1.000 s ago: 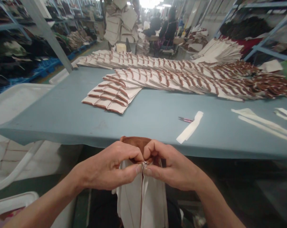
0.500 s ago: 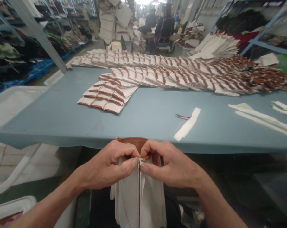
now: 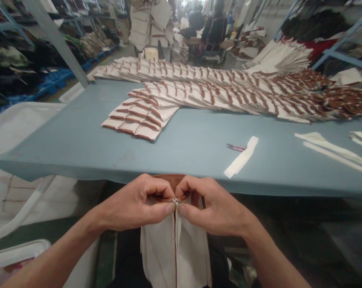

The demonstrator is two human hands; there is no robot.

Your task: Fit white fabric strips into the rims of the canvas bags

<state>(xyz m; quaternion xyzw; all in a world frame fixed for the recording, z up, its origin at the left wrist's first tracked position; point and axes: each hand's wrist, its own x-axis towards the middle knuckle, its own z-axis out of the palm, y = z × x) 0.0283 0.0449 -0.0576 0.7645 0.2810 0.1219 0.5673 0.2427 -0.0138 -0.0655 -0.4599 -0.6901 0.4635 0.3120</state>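
Observation:
A cream fabric piece with brown edging hangs over my lap, just in front of the table's near edge. My left hand pinches its top edge left of the central seam, between thumb and forefinger. On the other side of that seam, my right hand grips the same edge in a like pinch. The two thumbs almost meet at the seam. Brown fabric shows behind the fingers. What the curled fingertips do behind the cloth is hidden.
The blue-grey table bears overlapping rows of cream pieces with brown edges. Thread snips lie partly under a white strip; longer strips lie to the right. White bins stand at left. A person sits far back.
Both hands keep their pinch on the fabric piece, and the left has shifted slightly upward. The table and its things sit a little further right as the view turned.

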